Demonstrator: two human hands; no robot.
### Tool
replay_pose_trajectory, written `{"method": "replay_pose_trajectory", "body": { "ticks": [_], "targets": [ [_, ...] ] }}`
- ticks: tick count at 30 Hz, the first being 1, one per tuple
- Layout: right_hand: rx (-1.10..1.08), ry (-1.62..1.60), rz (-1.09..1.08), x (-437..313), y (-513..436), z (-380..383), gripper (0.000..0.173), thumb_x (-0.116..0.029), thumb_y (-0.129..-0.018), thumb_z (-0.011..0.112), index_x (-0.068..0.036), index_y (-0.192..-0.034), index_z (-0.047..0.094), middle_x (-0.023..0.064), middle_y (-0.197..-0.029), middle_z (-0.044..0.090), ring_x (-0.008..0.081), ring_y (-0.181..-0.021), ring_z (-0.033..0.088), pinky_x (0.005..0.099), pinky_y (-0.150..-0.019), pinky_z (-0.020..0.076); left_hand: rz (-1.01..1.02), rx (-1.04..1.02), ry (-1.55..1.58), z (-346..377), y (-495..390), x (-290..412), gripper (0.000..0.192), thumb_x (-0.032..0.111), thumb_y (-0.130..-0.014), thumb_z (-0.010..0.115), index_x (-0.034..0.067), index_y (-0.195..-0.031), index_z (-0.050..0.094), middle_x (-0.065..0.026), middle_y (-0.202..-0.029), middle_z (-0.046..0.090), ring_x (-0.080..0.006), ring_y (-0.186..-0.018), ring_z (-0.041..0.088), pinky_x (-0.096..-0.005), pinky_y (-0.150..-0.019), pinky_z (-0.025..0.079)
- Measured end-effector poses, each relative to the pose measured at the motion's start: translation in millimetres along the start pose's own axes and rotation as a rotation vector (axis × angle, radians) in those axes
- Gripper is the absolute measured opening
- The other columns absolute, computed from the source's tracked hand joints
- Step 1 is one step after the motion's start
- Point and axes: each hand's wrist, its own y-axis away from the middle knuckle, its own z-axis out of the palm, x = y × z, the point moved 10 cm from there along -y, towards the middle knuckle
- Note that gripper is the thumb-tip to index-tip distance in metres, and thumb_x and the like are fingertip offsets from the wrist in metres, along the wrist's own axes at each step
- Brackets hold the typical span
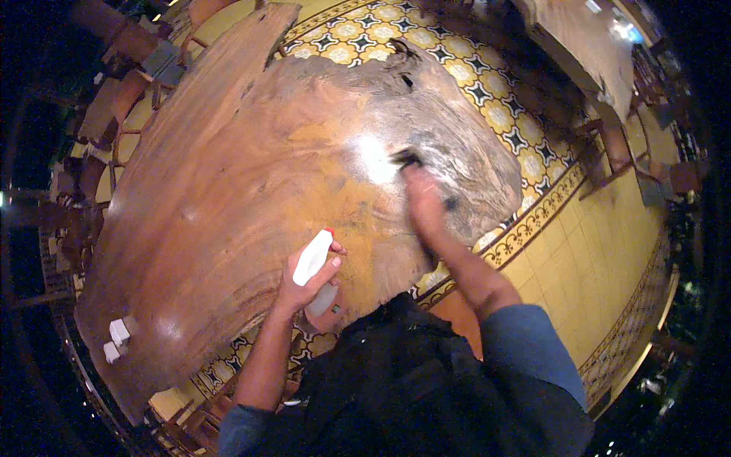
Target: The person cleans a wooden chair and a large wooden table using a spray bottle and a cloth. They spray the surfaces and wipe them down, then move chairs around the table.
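My left hand point(308, 280) is wrapped around the neck of a spray bottle point(313, 258) with a white trigger head and a red nozzle tip. The bottle's translucent body hangs below the hand, close to the near edge of a live-edge wood slab table point(245, 188). Over the grey, rough-grained right part of the slab, my right hand point(422, 191) is stretched forward and blurred. Something dark point(408, 157) shows at its fingertips; whether this is a cloth or a hollow in the wood I cannot tell.
Two small white holders point(119, 331) stand at the table's lower left end. Wooden chairs point(134, 114) line the far left side. A second wood table point(577, 51) is at the upper right. Patterned yellow tile floor point(497, 117) surrounds the slab's irregular edge.
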Motion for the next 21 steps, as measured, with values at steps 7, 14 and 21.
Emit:
{"method": "replay_pose_trajectory", "body": {
  "ticks": [7,14,21],
  "targets": [
    [-0.553,-0.243,-0.428,-192,182,75,0.046,-0.013,-0.094,0.046,-0.010,-0.140,0.046,0.0178,-0.129,0.057,0.0358,-0.117,0.055,0.0482,-0.101,0.0438,0.125,-0.081,0.004,22,-8,20,0.027,0.015,-0.091,0.066,0.002,-0.113,0.061,-0.0049,-0.100,0.068,-0.0089,-0.063,0.060,-0.0255,-0.060,0.050],
    [0.063,0.305,0.499,159,55,-95,0.042,-0.018,-0.091,0.052,-0.016,-0.134,0.052,0.0147,-0.134,0.057,0.0360,-0.126,0.050,0.0522,-0.109,0.0324,0.020,-0.138,-0.052,43,-20,1,0.033,0.016,-0.089,0.068,0.001,-0.117,0.058,-0.0084,-0.107,0.067,-0.0109,-0.075,0.060,-0.0286,-0.063,0.054],
    [0.050,-0.038,0.116,114,38,-87,0.047,-0.019,-0.098,0.046,-0.010,-0.144,0.044,0.0186,-0.149,0.043,0.0458,-0.140,0.031,0.0559,-0.116,0.0204,0.057,-0.056,-0.016,76,-67,18,0.026,0.013,-0.091,0.066,0.001,-0.113,0.061,-0.0044,-0.100,0.068,-0.0089,-0.065,0.060,-0.0258,-0.061,0.051]
  ]
}}
